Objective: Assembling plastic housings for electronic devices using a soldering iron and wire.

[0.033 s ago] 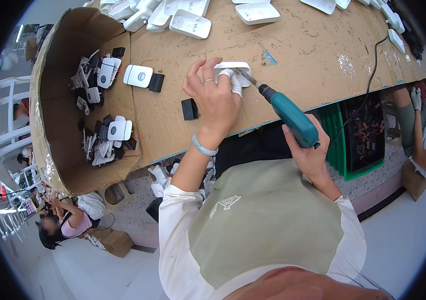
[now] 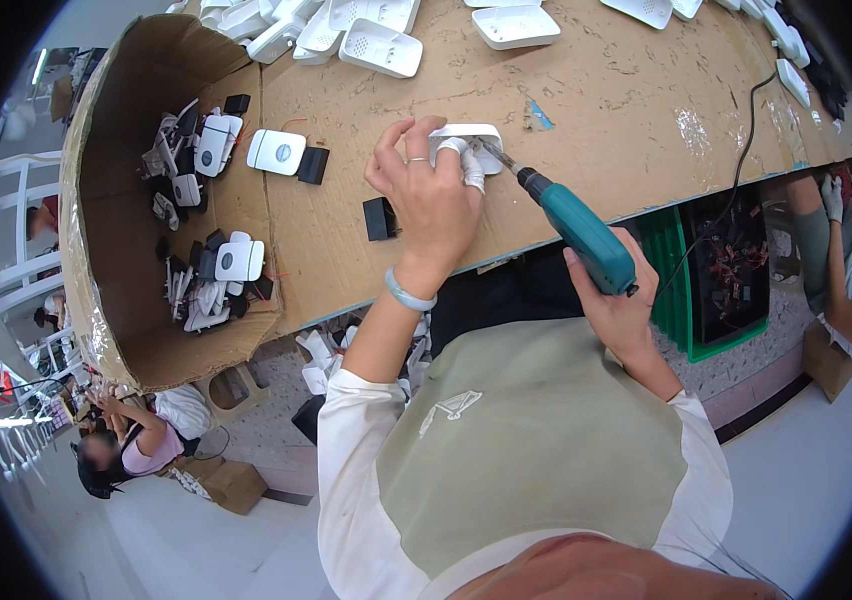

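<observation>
My left hand [image 2: 431, 205] is closed on a white plastic housing [image 2: 484, 132], holding it against the cardboard-covered bench. White wrapping covers some of its fingertips, and the fingers hide much of the housing's inside. In my right hand [image 2: 621, 300] is a teal electric screwdriver [image 2: 591, 237], gripped around its body. Its bit points up and left into the housing; the exact tip contact is too small to make out. Beside my left wrist lies a small black box-shaped part [image 2: 380, 219]. Farther left rests a white cover [image 2: 276, 152] next to another black block [image 2: 313, 165].
A cut-open cardboard box [image 2: 106, 220] on the left holds piled white and black parts. White shells [image 2: 381, 48] lie along the far side. A black cord [image 2: 746, 130] crosses the bench at right. Below stands a green crate [image 2: 671, 270]. Other people sit at both sides.
</observation>
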Tool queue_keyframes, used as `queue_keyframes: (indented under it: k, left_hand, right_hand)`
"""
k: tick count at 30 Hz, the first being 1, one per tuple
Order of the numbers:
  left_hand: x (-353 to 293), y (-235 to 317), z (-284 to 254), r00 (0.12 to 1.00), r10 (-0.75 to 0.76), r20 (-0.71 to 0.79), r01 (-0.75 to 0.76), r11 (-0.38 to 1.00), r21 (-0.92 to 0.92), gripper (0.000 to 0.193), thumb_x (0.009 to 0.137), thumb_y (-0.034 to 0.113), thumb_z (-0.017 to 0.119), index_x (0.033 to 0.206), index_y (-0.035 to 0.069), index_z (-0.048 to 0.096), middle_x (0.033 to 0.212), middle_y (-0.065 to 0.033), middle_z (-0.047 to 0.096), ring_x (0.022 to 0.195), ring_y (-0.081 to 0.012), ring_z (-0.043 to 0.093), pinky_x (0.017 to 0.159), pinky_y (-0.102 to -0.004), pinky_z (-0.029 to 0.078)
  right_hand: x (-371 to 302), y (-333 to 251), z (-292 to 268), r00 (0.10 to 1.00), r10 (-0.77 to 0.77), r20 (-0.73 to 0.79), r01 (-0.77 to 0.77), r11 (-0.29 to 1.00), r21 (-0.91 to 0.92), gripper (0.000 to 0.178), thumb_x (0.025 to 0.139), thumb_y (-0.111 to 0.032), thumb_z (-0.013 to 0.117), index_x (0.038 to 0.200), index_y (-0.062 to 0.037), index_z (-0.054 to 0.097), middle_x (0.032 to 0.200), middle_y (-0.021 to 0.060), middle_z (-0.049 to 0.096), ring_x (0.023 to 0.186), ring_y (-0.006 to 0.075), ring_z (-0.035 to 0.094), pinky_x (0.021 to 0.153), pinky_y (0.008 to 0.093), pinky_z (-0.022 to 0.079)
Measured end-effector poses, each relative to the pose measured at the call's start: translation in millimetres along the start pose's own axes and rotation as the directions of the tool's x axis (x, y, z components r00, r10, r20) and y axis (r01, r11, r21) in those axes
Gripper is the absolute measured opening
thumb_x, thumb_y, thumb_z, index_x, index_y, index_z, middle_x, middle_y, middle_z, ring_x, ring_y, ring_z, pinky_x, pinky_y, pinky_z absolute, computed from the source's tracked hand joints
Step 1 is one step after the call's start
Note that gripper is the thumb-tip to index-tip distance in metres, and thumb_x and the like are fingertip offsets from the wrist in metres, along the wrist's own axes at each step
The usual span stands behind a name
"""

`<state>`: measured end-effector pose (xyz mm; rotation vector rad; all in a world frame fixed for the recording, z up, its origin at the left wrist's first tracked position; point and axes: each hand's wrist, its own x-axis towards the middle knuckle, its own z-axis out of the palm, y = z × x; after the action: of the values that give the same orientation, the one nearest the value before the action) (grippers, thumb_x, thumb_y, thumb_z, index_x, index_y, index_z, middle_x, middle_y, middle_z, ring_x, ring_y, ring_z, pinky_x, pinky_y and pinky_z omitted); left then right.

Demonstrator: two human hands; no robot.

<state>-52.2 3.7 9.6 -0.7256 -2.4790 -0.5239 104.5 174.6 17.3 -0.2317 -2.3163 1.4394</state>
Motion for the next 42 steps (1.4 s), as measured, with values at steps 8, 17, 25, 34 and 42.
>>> queue_keyframes:
  k: [8,17,25,34,42]
  left_hand:
    - [-2.8,-1.8,6.7,0.999,-0.027,-0.026,0.027,1.0,-0.01,0.017,0.07,0.01,0.079,0.085,0.006,0.073,0.119,-0.003,0.065,0.121,-0.0321,0.049,0.099,-0.0484,0.028]
    - [-1.8,-0.7,8.9,0.999,-0.04,-0.022,0.04,0.999,-0.001,0.016,0.07,0.01,0.079,0.083,0.006,0.073,0.118,-0.002,0.065,0.118,-0.0304,0.05,0.096,-0.0473,0.028]
    - [-1.5,0.2,8.8,0.998,-0.049,-0.024,0.049,0.999,0.0,0.017,0.069,0.01,0.079,0.084,0.005,0.073,0.117,-0.0021,0.065,0.118,-0.0307,0.049,0.096,-0.0473,0.029]
    - [-1.9,-0.2,9.3,0.998,-0.055,-0.016,0.055,0.998,-0.003,0.017,0.069,0.01,0.079,0.084,0.005,0.073,0.117,-0.0026,0.065,0.117,-0.0308,0.049,0.096,-0.0478,0.029]
    - [-2.1,-1.5,10.2,0.999,-0.051,-0.017,0.051,0.999,0.002,0.017,0.07,0.011,0.08,0.084,0.005,0.073,0.117,-0.0023,0.065,0.117,-0.0305,0.049,0.096,-0.0476,0.029]
  right_hand:
    - [4.7,-1.0,6.8,0.997,-0.075,-0.008,0.075,0.997,-0.035,0.024,0.084,0.001,0.077,0.103,0.0012,0.064,0.091,0.0157,0.066,0.079,0.0311,0.066,0.071,0.0351,0.053]
    - [6.4,-1.2,9.6,0.998,-0.062,-0.012,0.061,0.996,-0.06,0.022,0.084,0.001,0.077,0.101,0.001,0.064,0.09,0.0153,0.066,0.078,0.031,0.065,0.071,0.035,0.052]
    - [6.1,-0.2,9.2,0.999,-0.044,0.008,0.045,0.997,-0.061,0.021,0.083,0.001,0.077,0.1,0.0011,0.064,0.089,0.0154,0.065,0.077,0.0315,0.065,0.07,0.0351,0.052]
    - [5.1,0.5,7.7,1.0,-0.018,0.025,0.019,0.999,-0.047,0.022,0.082,0.002,0.077,0.098,0.0003,0.063,0.087,0.0154,0.062,0.076,0.0331,0.064,0.068,0.0353,0.051]
    - [7.2,-5.0,8.4,0.998,-0.063,-0.001,0.063,0.996,-0.063,0.017,0.085,0.002,0.077,0.097,0.0036,0.064,0.086,0.0117,0.062,0.074,0.023,0.06,0.069,0.0305,0.049]
